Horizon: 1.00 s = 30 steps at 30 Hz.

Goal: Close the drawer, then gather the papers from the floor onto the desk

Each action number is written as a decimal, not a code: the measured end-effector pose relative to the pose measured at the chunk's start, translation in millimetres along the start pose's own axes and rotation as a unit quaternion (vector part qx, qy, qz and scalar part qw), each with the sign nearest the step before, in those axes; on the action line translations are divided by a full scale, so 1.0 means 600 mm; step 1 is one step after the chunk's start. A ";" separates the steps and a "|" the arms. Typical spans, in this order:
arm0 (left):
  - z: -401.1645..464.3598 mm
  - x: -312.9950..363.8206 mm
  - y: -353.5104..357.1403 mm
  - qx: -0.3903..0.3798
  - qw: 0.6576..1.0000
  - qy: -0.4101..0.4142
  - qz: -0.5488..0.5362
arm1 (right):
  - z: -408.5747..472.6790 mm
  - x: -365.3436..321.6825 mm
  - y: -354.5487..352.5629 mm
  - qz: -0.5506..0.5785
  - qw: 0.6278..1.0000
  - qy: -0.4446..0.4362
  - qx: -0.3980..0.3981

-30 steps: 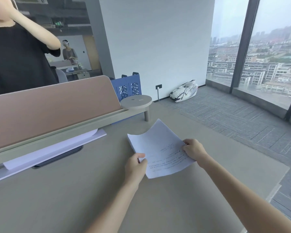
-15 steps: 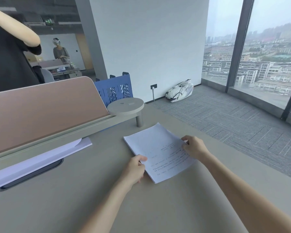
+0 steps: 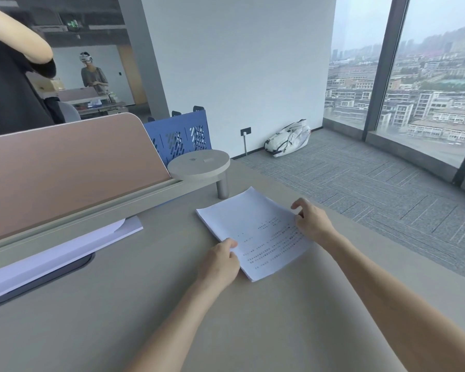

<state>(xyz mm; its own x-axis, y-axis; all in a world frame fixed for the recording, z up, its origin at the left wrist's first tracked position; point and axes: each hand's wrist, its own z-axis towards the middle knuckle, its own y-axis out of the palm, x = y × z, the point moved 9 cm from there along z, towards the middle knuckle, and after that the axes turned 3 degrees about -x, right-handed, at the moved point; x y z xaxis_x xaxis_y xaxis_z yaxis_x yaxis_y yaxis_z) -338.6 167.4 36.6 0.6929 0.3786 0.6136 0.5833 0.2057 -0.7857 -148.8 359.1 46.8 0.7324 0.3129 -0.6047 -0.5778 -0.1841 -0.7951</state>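
Note:
A stack of white printed papers lies flat on the beige desk, a little right of centre. My left hand is curled at the stack's near left edge, thumb on top, pinching it. My right hand rests against the right edge with its fingers lifted and apart. No drawer is in view, and no papers show on the visible floor.
A pink divider panel runs along the desk's back, ending in a round shelf on a metal post. More white sheets lie under the divider. A person in black stands behind it. A white bag sits on the carpet by the wall.
The papers went from held tilted above the desk to lying flat on it. My right hand's fingers have loosened and lifted off the edge; the view has shifted slightly.

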 end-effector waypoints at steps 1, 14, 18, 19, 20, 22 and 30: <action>0.002 0.001 0.000 0.004 1.000 0.002 0.010 | 0.002 -0.002 -0.001 -0.001 1.000 -0.004 0.005; 0.012 0.013 0.005 0.033 0.994 0.053 0.085 | 0.018 -0.005 0.011 -0.095 0.995 -0.035 0.014; 0.018 0.010 0.003 0.023 0.995 0.056 0.076 | 0.011 -0.016 0.014 -0.178 0.980 -0.081 0.029; 0.020 0.008 0.001 0.019 0.996 0.052 0.065 | 0.010 -0.021 0.014 -0.196 0.976 -0.093 0.034; 0.021 0.007 0.000 0.013 0.998 0.045 0.053 | 0.008 -0.025 0.013 -0.207 0.972 -0.100 0.037; 0.022 0.002 -0.004 0.006 0.999 0.036 0.027 | 0.006 -0.032 0.011 -0.222 0.968 -0.114 0.042; 0.019 -0.005 -0.012 0.013 0.999 0.036 -0.009 | 0.000 -0.063 0.022 -0.242 0.959 -0.142 0.039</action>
<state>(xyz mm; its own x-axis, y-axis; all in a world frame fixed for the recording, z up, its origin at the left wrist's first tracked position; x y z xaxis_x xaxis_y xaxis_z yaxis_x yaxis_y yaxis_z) -349.7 174.9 39.5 0.7119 0.3081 0.6311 0.5853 0.2365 -0.7756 -183.9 344.6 59.3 0.8000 0.5879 -0.1194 -0.2277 0.1134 -0.9671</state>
